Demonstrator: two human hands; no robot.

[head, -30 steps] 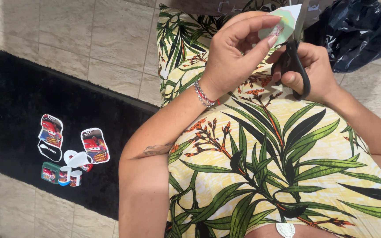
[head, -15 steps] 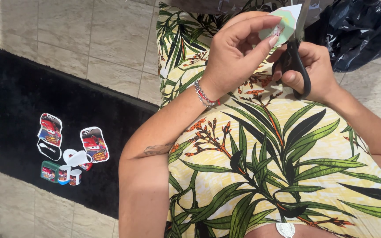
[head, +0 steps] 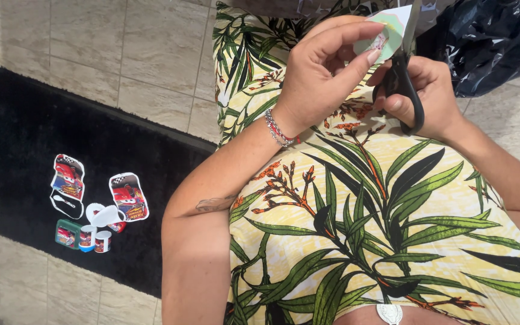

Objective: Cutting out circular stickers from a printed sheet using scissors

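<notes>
The left hand (head: 320,78) is curled, w/ thumb and forefinger pinched on a small pale green and white paper cut-out (head: 386,33), near the top edge of the view, above the lap. The other fingers of this hand are bent loosely over it. On the left wrist sits a thin beaded bracelet, red and silver (head: 279,129).

The right hand (head: 422,99) is closed through the loops of a pair of black-handled scissors (head: 405,78). The grey blades point up and meet the right edge of the paper cut-out; the tip is cut off by the picture's edge, so I cannot tell how far the blades are open. The two hands are just beside each other, fingers nearly touching.

Under both hands is the person's lap, in a yellow dress w/ green leaf print (head: 356,229).

At the left, on the beige tiled floor (head: 121,54), lies a black fluffy rug (head: 25,120). On it, well apart from the hands, is a small group of finished cut-out pictures w/ red cartoon cars and white borders (head: 91,207): two bigger ones above, several small ones below, some touching each other.

At top right, behind the right hand, there is a black plastic bag (head: 489,42) on the floor.
</notes>
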